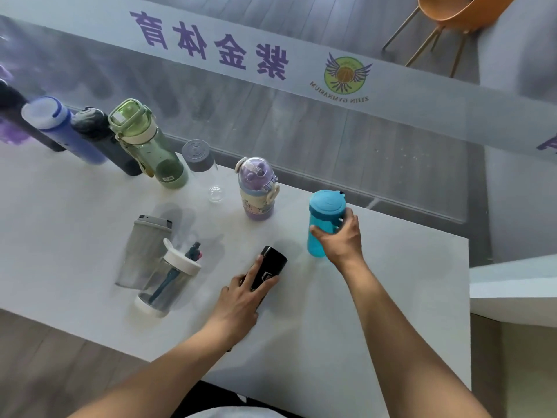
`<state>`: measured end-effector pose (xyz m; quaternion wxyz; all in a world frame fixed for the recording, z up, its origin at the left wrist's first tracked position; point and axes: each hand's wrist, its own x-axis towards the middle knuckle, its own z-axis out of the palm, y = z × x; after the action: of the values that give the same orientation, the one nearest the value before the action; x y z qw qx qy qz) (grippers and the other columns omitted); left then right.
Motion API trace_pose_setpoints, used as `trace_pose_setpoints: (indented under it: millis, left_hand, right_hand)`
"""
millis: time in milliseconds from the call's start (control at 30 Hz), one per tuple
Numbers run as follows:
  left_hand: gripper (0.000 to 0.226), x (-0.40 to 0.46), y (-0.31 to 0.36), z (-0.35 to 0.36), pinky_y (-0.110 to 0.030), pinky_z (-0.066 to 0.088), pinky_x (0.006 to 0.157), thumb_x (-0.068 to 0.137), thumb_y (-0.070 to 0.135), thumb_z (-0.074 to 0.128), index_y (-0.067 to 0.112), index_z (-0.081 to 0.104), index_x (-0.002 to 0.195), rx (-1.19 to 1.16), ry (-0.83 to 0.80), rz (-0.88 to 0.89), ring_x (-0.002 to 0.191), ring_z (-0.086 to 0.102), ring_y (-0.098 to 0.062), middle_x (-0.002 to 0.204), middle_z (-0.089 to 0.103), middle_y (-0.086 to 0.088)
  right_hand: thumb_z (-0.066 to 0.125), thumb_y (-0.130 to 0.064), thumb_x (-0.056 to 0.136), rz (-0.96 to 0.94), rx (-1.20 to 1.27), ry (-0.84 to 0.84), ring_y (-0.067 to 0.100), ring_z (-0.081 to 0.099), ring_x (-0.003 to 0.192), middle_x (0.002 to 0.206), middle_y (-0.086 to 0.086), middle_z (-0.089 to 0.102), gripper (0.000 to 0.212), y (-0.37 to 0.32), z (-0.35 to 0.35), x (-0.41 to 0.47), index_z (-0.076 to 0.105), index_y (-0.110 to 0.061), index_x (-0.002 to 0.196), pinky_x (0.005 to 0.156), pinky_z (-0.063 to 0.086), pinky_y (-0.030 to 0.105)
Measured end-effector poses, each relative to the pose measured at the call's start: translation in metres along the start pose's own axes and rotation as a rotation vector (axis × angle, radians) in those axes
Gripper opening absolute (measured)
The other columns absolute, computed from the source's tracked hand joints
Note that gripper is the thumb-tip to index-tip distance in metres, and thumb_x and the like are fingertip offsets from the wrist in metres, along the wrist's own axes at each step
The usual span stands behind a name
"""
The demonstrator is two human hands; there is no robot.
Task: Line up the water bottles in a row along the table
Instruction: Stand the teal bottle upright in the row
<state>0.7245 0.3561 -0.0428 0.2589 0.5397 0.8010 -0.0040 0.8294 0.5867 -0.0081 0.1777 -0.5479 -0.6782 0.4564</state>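
Note:
Along the far edge of the white table (pixel 75 224) stands a row: a dark bottle (pixel 18 116), a blue bottle (pixel 63 128), a black bottle (pixel 102 137), a green bottle (pixel 144 143), a clear bottle with a grey cap (pixel 200 164) and a purple child's bottle (pixel 257 188). My right hand (pixel 342 236) grips a turquoise bottle (pixel 322 218), upright at the row's right end. My left hand (pixel 241 300) holds a small black flask (pixel 266 273) near the table's middle. A grey shaker (pixel 144 251) and a clear straw bottle (pixel 168 279) stand at front left.
A glass railing (pixel 331 125) with a lettered band runs just behind the table's far edge. An orange chair (pixel 452 19) stands beyond it at top right. The table's right edge (pixel 469 312) lies right of my right arm, with a white ledge (pixel 512 291) beside it.

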Motion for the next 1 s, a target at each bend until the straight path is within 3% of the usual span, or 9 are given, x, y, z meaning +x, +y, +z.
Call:
trace_pose_setpoints:
  millis: [67,133,367,533,733,900,1000]
  left_hand:
    - [0.089,0.0,-0.001,0.0,-0.042,0.048,0.082,0.077,0.016,0.061,0.048,0.016,0.147,-0.013,-0.004,0.004,0.124,0.038,-0.036,0.163,-0.018,0.001]
    - [0.09,-0.001,-0.002,-0.001,-0.042,0.048,0.082,0.076,0.015,0.062,0.048,0.017,0.147,-0.02,-0.008,0.013,0.123,0.039,-0.037,0.163,-0.018,0.001]
    - [0.087,-0.002,-0.005,-0.003,-0.041,0.046,0.085,0.08,0.017,0.061,0.048,0.014,0.146,0.008,-0.018,0.023,0.124,0.037,-0.035,0.162,-0.02,0.001]
    - [0.087,-0.002,-0.007,-0.001,-0.043,0.047,0.087,0.081,0.017,0.062,0.048,0.014,0.147,0.021,-0.015,0.035,0.125,0.036,-0.036,0.163,-0.019,0.0]
    - [0.091,-0.001,-0.009,0.003,-0.043,0.048,0.083,0.078,0.016,0.064,0.05,0.009,0.143,0.021,0.001,0.039,0.122,0.038,-0.037,0.163,-0.018,-0.001]
    - [0.09,-0.001,-0.007,0.002,-0.042,0.049,0.079,0.076,0.014,0.063,0.048,0.01,0.139,0.007,0.015,0.04,0.116,0.044,-0.038,0.164,-0.01,-0.008]
    - [0.095,-0.004,-0.006,-0.002,-0.042,0.047,0.084,0.078,0.012,0.062,0.051,0.009,0.146,-0.028,0.007,-0.004,0.11,0.047,-0.037,0.163,-0.009,-0.015]
  right_hand:
    - [0.088,-0.025,0.065,-0.003,0.074,-0.018,0.023,0.059,0.111,0.12,0.003,0.057,0.073,-0.002,0.005,0.001,0.051,-0.02,0.127,0.101,0.051,0.04]
    - [0.088,-0.02,0.065,-0.01,0.087,-0.031,0.022,0.061,0.105,0.116,0.0,0.063,0.068,-0.003,0.009,0.001,0.052,-0.022,0.123,0.096,0.054,0.044]
    - [0.087,-0.008,0.072,-0.026,0.157,-0.064,0.003,0.06,0.093,0.102,-0.021,0.058,0.065,-0.011,0.021,0.004,0.05,-0.027,0.123,0.093,0.052,0.028]
    - [0.086,-0.009,0.075,-0.058,0.145,-0.047,0.014,0.057,0.106,0.115,-0.007,0.059,0.07,-0.016,0.027,0.005,0.048,-0.021,0.132,0.096,0.048,0.026]
    - [0.087,-0.012,0.075,-0.061,0.13,-0.042,0.013,0.055,0.109,0.118,-0.007,0.058,0.069,-0.013,0.028,0.006,0.047,-0.022,0.13,0.095,0.044,0.024]
    - [0.086,-0.007,0.072,0.017,0.102,-0.074,0.016,0.053,0.116,0.134,-0.001,0.053,0.081,-0.002,0.026,0.002,0.04,-0.02,0.138,0.097,0.046,0.03]
    - [0.083,-0.014,0.077,0.099,-0.016,-0.061,0.021,0.055,0.116,0.135,0.007,0.051,0.073,0.012,0.019,-0.009,0.043,-0.017,0.138,0.096,0.048,0.033]
